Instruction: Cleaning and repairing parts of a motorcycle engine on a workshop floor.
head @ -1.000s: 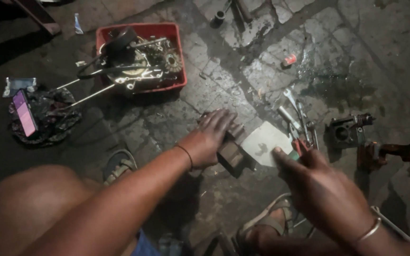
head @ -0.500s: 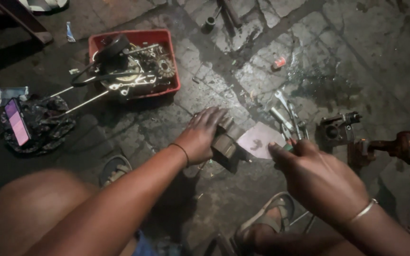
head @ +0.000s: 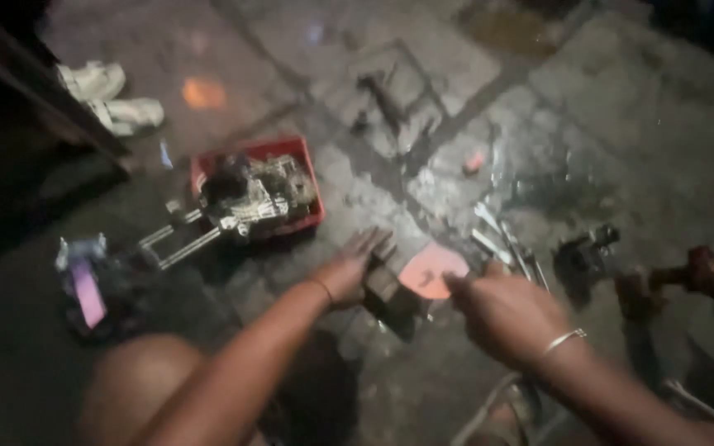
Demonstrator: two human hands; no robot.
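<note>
My left hand [head: 349, 268] lies flat, fingers apart, on a dark metal block [head: 390, 291] on the stone floor. Just right of the block lies a pale, pinkish flat piece [head: 430, 271]. My right hand [head: 502, 310], a bangle on its wrist, hovers over the edge of that piece with fingers curled; blur hides whether it grips anything. Several metal tools [head: 502, 239] lie just beyond it.
A red tray [head: 311, 221] holding an engine part sits at the far left of my hands, rods sticking out of it. A phone on a dark rag [head: 88, 289] lies at the left. A power tool [head: 708, 277] rests at the right. White cloth [head: 113, 99] lies at the top left.
The view has tilted up and blurred, so everything sits lower in the picture. My left hand stays on the block; my right hand has moved slightly left toward the flat piece.
</note>
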